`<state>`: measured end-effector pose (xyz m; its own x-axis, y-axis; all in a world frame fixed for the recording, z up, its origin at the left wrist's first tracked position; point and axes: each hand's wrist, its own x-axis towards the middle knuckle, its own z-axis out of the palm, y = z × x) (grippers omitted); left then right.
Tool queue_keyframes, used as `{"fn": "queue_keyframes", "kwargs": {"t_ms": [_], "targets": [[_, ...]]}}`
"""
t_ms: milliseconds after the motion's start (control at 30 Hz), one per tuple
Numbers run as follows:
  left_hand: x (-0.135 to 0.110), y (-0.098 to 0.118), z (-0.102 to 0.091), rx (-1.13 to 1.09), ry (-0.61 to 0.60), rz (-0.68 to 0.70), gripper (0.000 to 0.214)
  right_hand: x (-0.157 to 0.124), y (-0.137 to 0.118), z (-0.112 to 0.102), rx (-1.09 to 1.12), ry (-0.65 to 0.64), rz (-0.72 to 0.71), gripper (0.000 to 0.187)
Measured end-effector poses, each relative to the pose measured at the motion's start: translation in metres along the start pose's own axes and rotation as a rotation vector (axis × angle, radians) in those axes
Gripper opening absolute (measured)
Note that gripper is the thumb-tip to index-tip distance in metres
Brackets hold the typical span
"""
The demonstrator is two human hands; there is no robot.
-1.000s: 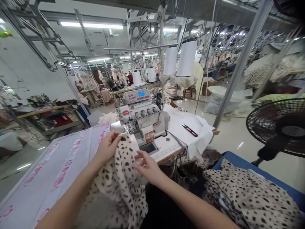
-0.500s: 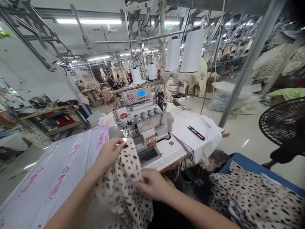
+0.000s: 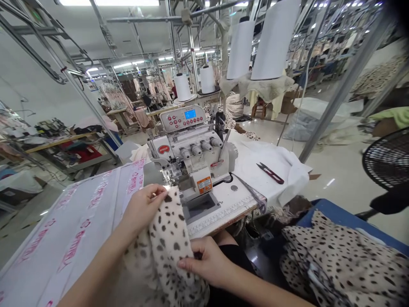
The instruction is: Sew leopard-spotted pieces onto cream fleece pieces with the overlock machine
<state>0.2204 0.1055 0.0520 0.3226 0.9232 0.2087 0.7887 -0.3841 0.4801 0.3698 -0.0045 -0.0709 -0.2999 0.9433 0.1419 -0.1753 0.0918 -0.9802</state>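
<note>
A cream fabric piece with dark spots (image 3: 171, 230) hangs from the front of the overlock sewing machine (image 3: 194, 157) down over my lap. My left hand (image 3: 143, 207) pinches its upper edge close to the machine's needle area. Lower down, my right hand (image 3: 207, 260) grips the fabric's right edge, thumb on top and fingers behind. The fabric's top end reaches the presser foot; whether it lies under the foot I cannot tell.
Dark red thread snips (image 3: 271, 173) lie on white cloth right of the machine. More spotted fabric (image 3: 345, 256) is heaped on a blue surface at the right, near a black fan (image 3: 388, 157). White thread cones (image 3: 239, 49) stand behind the machine. A plastic-covered table (image 3: 86, 213) extends left.
My right hand has moved slightly down along the fabric edge, which now hangs straighter. My left hand stays near the needle area. The view has tilted downward and closer to the machine.
</note>
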Motion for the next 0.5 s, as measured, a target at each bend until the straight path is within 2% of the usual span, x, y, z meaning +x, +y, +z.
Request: {"fn": "queue_keyframes", "kwargs": {"t_ms": [233,400,500], "targets": [[0.006,0.003,0.001,-0.005,0.007,-0.068,0.023,0.002,0.000,-0.001,-0.021,0.019,0.055,0.034],[0.009,-0.002,0.006,-0.021,0.045,-0.027,0.020,0.005,-0.007,-0.006,-0.076,0.039,0.060,0.032],[0.006,-0.003,0.008,0.077,0.133,0.117,0.019,0.005,-0.009,-0.007,-0.106,0.034,0.049,0.031]]}}
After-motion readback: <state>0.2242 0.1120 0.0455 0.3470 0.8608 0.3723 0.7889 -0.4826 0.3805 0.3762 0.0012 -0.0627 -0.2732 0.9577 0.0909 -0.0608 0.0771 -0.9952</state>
